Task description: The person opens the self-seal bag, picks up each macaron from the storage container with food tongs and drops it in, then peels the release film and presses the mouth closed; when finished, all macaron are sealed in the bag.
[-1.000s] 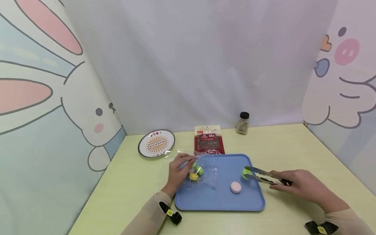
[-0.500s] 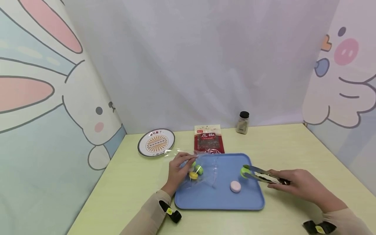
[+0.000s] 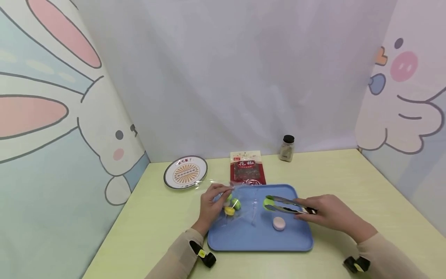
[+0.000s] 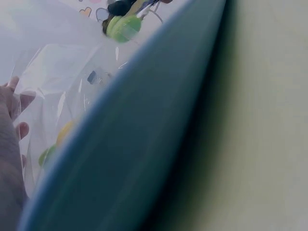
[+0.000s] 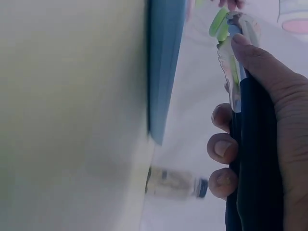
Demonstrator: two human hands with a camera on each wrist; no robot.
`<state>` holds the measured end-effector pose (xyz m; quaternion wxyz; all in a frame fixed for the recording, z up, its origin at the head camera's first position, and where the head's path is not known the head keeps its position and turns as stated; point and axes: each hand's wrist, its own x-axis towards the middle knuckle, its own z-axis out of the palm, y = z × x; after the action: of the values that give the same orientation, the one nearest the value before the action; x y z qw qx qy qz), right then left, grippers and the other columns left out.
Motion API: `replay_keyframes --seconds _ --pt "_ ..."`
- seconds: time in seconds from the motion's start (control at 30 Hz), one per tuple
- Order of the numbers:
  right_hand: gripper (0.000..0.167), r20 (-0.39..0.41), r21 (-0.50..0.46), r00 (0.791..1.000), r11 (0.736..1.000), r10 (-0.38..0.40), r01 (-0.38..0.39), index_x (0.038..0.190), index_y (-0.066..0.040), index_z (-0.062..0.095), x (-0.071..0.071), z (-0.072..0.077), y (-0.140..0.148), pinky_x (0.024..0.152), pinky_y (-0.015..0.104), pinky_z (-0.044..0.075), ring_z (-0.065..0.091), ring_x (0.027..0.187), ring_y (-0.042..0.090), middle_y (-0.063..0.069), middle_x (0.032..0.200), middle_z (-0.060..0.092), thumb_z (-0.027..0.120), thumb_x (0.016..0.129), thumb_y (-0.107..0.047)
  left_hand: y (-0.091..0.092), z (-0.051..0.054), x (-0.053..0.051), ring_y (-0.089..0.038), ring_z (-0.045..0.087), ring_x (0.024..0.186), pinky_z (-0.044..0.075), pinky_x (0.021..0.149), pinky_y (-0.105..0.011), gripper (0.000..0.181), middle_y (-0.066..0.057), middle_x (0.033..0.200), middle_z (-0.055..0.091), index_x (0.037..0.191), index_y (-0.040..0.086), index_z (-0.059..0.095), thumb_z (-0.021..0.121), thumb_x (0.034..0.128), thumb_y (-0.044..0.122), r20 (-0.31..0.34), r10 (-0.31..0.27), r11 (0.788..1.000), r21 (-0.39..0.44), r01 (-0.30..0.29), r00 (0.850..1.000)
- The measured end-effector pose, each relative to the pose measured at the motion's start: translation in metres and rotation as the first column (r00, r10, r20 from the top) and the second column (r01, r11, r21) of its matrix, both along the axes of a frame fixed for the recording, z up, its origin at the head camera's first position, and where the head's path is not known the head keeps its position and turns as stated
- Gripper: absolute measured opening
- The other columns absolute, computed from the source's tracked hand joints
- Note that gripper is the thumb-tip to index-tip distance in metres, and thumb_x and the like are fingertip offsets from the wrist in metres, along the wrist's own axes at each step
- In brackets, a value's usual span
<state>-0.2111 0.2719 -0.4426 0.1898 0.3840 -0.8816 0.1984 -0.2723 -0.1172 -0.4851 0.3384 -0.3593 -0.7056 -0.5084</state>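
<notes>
My right hand [image 3: 325,211] grips a pair of metal tongs [image 3: 290,212] with dark handles. Between the tong tips is a green macaron [image 3: 268,204], held over the blue tray [image 3: 258,242]. With thumb and fingers, my left hand [image 3: 210,205] pinches a clear plastic bag [image 3: 249,209] at the tray's left side. Inside the bag lie a yellow macaron [image 3: 229,211] and a green one [image 3: 236,204], with more partly hidden by the fingers. A pale pink macaron [image 3: 279,223] sits on the tray below the tongs. In the left wrist view, the tray wall covers much of the bag.
Behind the tray lies a red and cream spice packet [image 3: 247,168]. A patterned plate [image 3: 186,173] is at the back left of the table [image 3: 146,240]. Toward the back right stands a small jar [image 3: 287,149] with a black lid. Printed walls enclose the table's sides.
My right hand has moved left, carrying the green macaron in the tongs from the tray's right edge toward the bag. My left hand has stayed in place on the bag.
</notes>
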Motion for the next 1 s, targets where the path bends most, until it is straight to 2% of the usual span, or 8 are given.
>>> replay_keyframes --seconds 0.2,0.33,0.5,0.6,0.7,0.83,1.0 --pt "0.042 0.077 0.091 0.994 0.992 0.077 -0.084 0.117 -0.019 0.076 -0.027 0.009 -0.048 0.051 0.016 0.036 0.040 0.053 -0.009 -0.022 0.077 0.064 0.075 0.088 -0.049 0.002 -0.001 0.000 -0.024 0.066 0.092 0.055 0.080 -0.029 0.020 -0.009 0.099 0.072 0.106 0.005 0.077 0.075 0.0883 -0.002 0.006 -0.022 1.000 0.007 0.022 1.000" --pt "0.044 0.103 0.117 0.987 0.984 0.126 -0.138 0.118 -0.020 0.075 -0.039 0.018 -0.074 0.054 0.019 0.040 0.045 0.056 -0.008 -0.019 0.080 0.067 0.070 0.091 -0.053 0.001 -0.001 0.001 -0.023 0.066 0.093 0.055 0.080 -0.030 0.018 -0.007 0.098 0.073 0.107 0.005 0.077 0.074 0.0897 0.000 0.030 -0.008 1.000 0.000 0.008 1.000" --pt "0.044 0.104 0.132 0.985 0.980 0.138 -0.151 0.118 -0.019 0.075 -0.042 0.031 -0.091 0.052 0.018 0.039 0.044 0.055 -0.007 -0.022 0.074 0.062 0.070 0.090 -0.054 -0.003 0.001 0.001 -0.023 0.067 0.095 0.055 0.082 -0.031 0.020 -0.007 0.099 0.073 0.108 0.004 0.077 0.075 0.0890 0.000 0.028 0.007 1.000 -0.011 -0.007 1.000" --pt "0.046 0.096 0.160 0.988 0.977 0.123 -0.138 0.119 -0.020 0.075 -0.040 0.035 -0.098 0.051 0.019 0.036 0.039 0.053 -0.006 -0.024 0.066 0.052 0.069 0.090 -0.055 -0.004 0.003 0.001 -0.025 0.067 0.093 0.055 0.081 -0.030 0.022 -0.010 0.098 0.072 0.107 0.002 0.077 0.075 0.0860 -0.005 0.004 0.011 1.000 -0.008 -0.011 1.000" --pt "0.046 0.090 0.175 0.990 0.977 0.107 -0.121 0.119 -0.019 0.075 -0.039 0.036 -0.106 0.050 0.020 0.036 0.037 0.051 -0.005 -0.023 0.062 0.047 0.070 0.090 -0.055 -0.003 0.009 0.005 -0.027 0.067 0.091 0.055 0.080 -0.029 0.022 -0.013 0.096 0.071 0.105 -0.001 0.077 0.075 0.0842 -0.009 -0.009 0.008 1.000 0.007 -0.008 1.000" --pt "0.043 0.082 0.161 0.991 0.980 0.106 -0.118 0.115 -0.018 0.076 -0.037 0.032 -0.116 0.048 0.018 0.037 0.041 0.051 -0.007 -0.020 0.066 0.058 0.073 0.089 -0.051 0.001 0.017 0.011 -0.029 0.066 0.090 0.055 0.080 -0.029 0.019 -0.014 0.095 0.072 0.104 -0.004 0.076 0.074 0.0850 -0.009 0.014 -0.012 1.000 0.013 0.012 1.000" --pt "0.044 0.052 0.171 0.994 0.980 0.096 -0.104 0.114 -0.016 0.076 -0.033 0.023 -0.125 0.044 0.016 0.030 0.036 0.049 -0.006 -0.013 0.066 0.062 0.072 0.089 -0.052 0.001 0.010 0.006 -0.029 0.066 0.092 0.055 0.082 -0.030 0.020 -0.012 0.096 0.073 0.104 -0.003 0.076 0.074 0.0853 -0.008 0.010 -0.005 1.000 -0.006 0.005 1.000"
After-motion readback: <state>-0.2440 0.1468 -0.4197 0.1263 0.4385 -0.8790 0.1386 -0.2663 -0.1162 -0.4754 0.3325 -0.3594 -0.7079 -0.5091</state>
